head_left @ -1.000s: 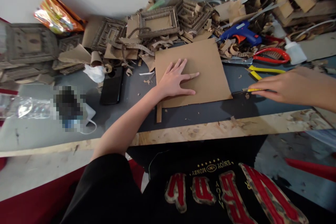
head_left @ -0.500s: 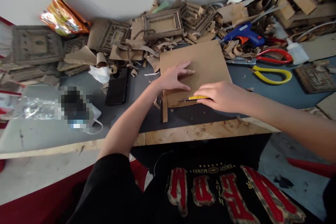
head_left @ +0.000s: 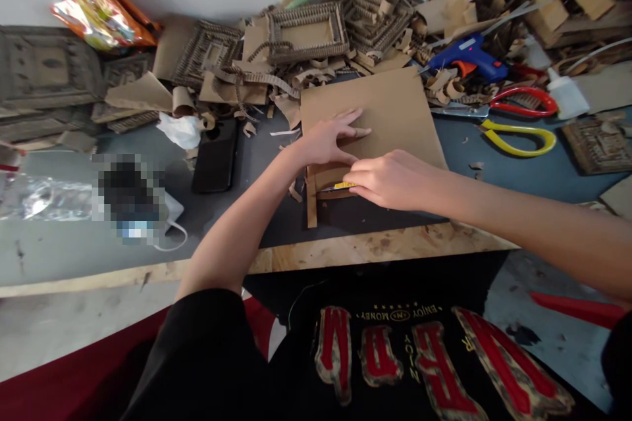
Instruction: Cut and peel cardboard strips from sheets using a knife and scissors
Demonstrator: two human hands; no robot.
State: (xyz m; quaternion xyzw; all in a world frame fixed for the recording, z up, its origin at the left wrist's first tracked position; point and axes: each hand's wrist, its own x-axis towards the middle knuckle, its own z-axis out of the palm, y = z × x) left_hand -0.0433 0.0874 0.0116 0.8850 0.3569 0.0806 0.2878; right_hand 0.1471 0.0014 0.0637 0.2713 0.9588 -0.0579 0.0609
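Observation:
A flat brown cardboard sheet (head_left: 390, 105) lies on the dark table in front of me. My left hand (head_left: 332, 138) rests on its left part, fingers spread and pressing down. My right hand (head_left: 390, 179) is closed round a yellow utility knife (head_left: 344, 185), its blade pointing left. The blade meets the cardboard close to its near edge, below my left hand. Between the blade and the table edge, a narrow cardboard band shows a dark gap above it. A thin cardboard strip (head_left: 311, 200) lies at the sheet's near left corner.
Scissors with red and yellow handles (head_left: 523, 102), a blue glue gun (head_left: 467, 59) and a white bottle (head_left: 567, 95) lie on the right. Corrugated cardboard frames (head_left: 307, 33) and scraps pile up behind. A black phone (head_left: 215, 156) lies left, near an orange bag (head_left: 103, 10).
My right hand has drawn the knife left along the near edge of the sheet, bringing it closer to the strip. My left hand stays spread on the cardboard.

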